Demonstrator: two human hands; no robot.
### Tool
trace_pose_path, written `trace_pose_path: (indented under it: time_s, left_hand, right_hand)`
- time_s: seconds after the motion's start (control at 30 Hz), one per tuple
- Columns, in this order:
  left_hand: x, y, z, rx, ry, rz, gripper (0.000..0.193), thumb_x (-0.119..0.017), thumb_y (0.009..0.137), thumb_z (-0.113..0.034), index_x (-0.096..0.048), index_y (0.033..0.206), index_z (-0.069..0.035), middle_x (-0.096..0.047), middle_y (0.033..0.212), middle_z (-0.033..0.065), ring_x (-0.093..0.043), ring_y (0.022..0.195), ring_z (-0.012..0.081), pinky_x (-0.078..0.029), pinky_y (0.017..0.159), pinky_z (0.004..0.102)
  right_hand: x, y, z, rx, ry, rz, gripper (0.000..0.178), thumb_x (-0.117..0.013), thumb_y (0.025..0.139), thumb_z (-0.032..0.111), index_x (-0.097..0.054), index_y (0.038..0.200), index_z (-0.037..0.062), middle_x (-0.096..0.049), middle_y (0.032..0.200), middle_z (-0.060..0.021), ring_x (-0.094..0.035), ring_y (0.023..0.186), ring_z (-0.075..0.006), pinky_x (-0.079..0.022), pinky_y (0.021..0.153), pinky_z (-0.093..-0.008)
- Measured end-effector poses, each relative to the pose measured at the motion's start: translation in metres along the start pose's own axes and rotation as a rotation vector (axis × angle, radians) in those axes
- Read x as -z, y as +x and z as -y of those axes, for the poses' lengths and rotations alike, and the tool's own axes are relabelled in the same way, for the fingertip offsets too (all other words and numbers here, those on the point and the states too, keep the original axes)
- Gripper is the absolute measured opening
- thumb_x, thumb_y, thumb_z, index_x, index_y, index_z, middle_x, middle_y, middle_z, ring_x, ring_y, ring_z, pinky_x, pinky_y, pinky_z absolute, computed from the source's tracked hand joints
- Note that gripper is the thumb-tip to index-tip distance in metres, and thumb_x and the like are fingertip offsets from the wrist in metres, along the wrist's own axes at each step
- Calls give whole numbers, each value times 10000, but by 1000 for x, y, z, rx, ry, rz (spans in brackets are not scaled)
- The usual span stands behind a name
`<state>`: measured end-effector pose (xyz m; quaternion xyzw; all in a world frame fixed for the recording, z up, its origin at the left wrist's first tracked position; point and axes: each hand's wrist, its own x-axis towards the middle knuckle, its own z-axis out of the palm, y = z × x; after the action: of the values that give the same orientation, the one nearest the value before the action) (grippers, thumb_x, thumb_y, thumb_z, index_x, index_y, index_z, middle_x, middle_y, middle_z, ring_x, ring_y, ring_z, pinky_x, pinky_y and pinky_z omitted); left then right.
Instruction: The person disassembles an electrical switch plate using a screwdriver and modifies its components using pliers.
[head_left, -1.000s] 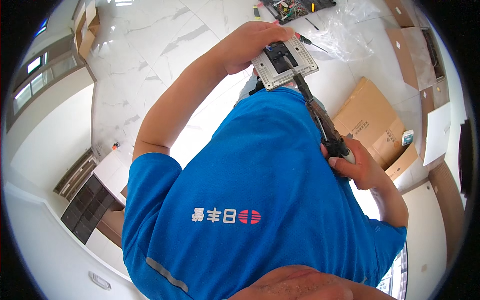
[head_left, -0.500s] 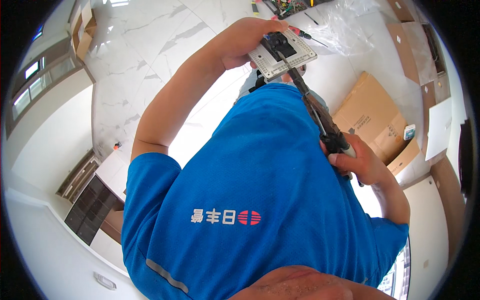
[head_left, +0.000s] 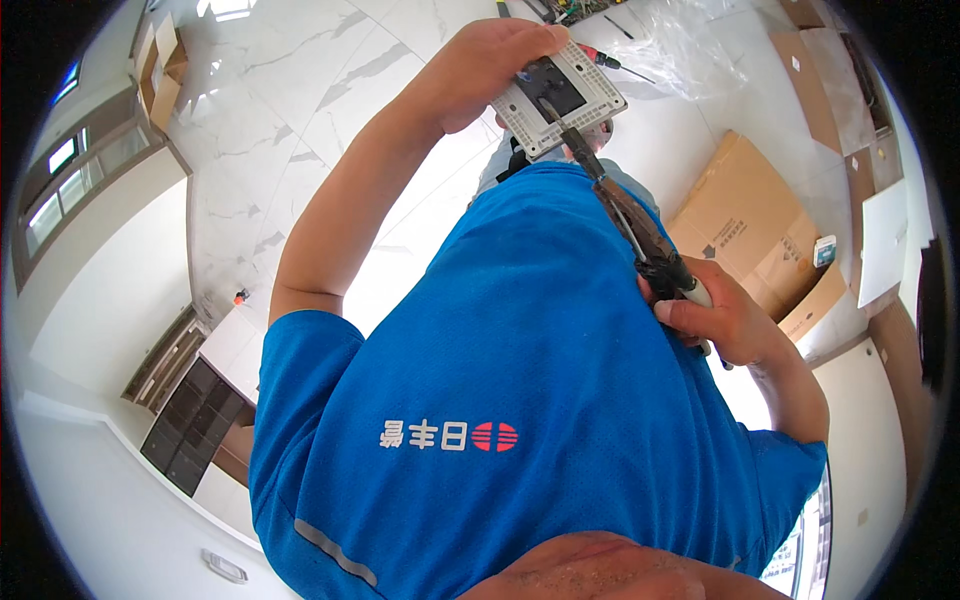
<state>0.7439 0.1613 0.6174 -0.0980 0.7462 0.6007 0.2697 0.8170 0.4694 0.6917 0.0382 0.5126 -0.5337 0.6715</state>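
Observation:
My left hand point(head_left: 485, 65) grips a white square plate point(head_left: 607, 98) by its far left edge, thumb along the top. The plate has a perforated rim and a dark square patch in its middle. My right hand point(head_left: 715, 310), at the right of my blue shirt, is closed around the rear of a long, dark-smeared tool point(head_left: 630, 215) that looks like a caulking gun. The tool slants up and left in front of my body. Its narrow tip lies over the plate's dark patch; whether it touches cannot be made out.
A flattened cardboard box point(head_left: 750, 210) lies on the floor at right, with a small white-and-blue box point(head_left: 824, 251) on it. Clear plastic film point(head_left: 690, 60) and a red-and-black tool point(head_left: 605, 60) lie beyond the plate. Another cardboard box point(head_left: 163, 75) stands far left.
The plate has shifted slightly left, with its dark patch more plainly in sight. The black lump seen over it earlier no longer shows. The tool's tip has moved a little left.

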Motion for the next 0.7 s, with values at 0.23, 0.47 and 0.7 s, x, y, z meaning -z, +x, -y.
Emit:
trace_pose_path:
  time_s: [0.23, 0.47, 0.7]
  left_hand:
    - [-1, -1, 4, -94, -33, -34, 466, -605, 949, -408, -678, 1177, -8, -679, 1115, 180, -692, 1036, 304, -579, 854, 366]
    - [4, 15, 19, -125, -370, 91, 371, -479, 1051, -413, -639, 1039, -79, -641, 885, -20, -541, 751, 48, -435, 677, 215]
    - [-6, 24, 24, -399, -626, 262, 380, -473, 1050, -401, -571, 1166, -53, -696, 1126, 124, -661, 1023, 176, -510, 907, 310]
  right_hand:
    - [2, 2, 0, -40, 59, 10, 232, -655, 875, 284, -625, 1033, 118, -513, 708, 53, -458, 581, -48, -384, 521, -210]
    - [10, 8, -5, -86, 370, 129, 311, -699, 822, 252, -613, 1054, 64, -504, 704, 28, -427, 557, -55, -349, 500, -211]
    - [17, 17, -17, -50, 600, 285, 383, -703, 786, 285, -594, 1057, 37, -513, 721, -6, -407, 547, -64, -328, 486, -218]
